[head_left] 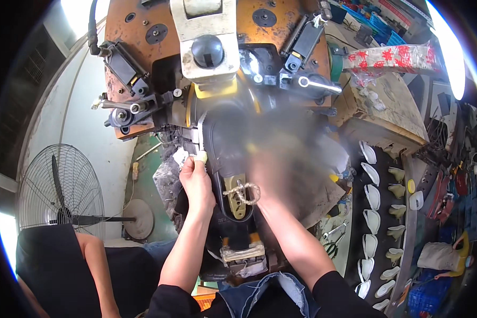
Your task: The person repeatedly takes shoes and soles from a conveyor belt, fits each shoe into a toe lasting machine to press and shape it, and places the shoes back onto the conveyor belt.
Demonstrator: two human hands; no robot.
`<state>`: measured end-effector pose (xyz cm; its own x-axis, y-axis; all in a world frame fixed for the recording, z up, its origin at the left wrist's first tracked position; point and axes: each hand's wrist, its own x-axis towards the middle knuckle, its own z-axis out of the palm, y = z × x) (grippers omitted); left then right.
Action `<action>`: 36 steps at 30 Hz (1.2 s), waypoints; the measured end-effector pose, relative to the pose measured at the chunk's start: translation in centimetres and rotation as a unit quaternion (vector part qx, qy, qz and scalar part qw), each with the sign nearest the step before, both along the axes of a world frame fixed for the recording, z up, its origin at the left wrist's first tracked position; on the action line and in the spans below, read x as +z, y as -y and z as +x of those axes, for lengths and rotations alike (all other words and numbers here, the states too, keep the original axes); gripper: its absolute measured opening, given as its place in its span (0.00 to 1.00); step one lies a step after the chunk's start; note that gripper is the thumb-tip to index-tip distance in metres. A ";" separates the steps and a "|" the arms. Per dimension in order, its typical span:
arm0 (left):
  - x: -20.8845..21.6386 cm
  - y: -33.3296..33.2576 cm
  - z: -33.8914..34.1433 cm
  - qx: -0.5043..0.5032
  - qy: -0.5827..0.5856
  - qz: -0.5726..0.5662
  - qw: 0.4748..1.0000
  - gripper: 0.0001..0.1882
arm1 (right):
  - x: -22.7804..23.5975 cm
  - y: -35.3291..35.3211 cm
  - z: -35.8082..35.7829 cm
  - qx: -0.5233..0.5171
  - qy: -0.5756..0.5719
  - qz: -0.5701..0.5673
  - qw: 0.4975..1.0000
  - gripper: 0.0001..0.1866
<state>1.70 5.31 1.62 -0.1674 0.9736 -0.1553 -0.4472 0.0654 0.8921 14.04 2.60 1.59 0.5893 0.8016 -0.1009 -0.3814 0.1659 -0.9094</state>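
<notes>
A dark shoe-shaped form (220,146) with a pale edge lies in the middle of the machine, toe away from me. My left hand (197,185) is closed at its left side, thumb and fingers pinching a small white crumpled piece (181,156). On the other side, my right hand (265,175) reaches in close to the form. A grey blur covers its fingers, so whatever they touch is hidden. Between my wrists, a yellowish metal plate (239,204) carries a loop of knotted rope (252,194). Above the form hangs a pale machine head (206,42) with a dark round knob.
Clamp arms (135,108) stand on the orange machine bed (143,47). At left are a caged fan (63,185) and a seated person in dark clothes (69,270). Rows of white shoe pieces (371,220) line a rack at right, below a wooden box (387,106). Another person (456,257) is farther right.
</notes>
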 end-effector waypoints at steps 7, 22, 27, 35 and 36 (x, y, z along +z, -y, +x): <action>1.0 -0.5 0.3 0.003 0.042 -0.089 0.995 0.09 | 0.8 0.1 0.2 0.000 0.025 -0.030 0.999 0.07; -0.7 -1.8 -1.2 -0.010 -0.010 -0.051 0.999 0.10 | 1.2 -0.3 -0.9 -0.013 0.011 -0.033 0.999 0.08; 0.6 0.4 0.7 0.014 -0.073 -0.073 0.995 0.10 | -1.0 0.4 -0.4 -0.025 0.077 -0.060 0.995 0.11; 0.6 2.4 0.1 0.010 -0.054 -0.113 0.992 0.12 | -0.3 1.2 -1.3 -0.030 -0.020 -0.058 0.998 0.12; -1.0 2.4 -0.4 0.011 -0.022 -0.112 0.993 0.12 | -0.6 1.5 -1.3 -0.027 -0.038 -0.056 0.997 0.12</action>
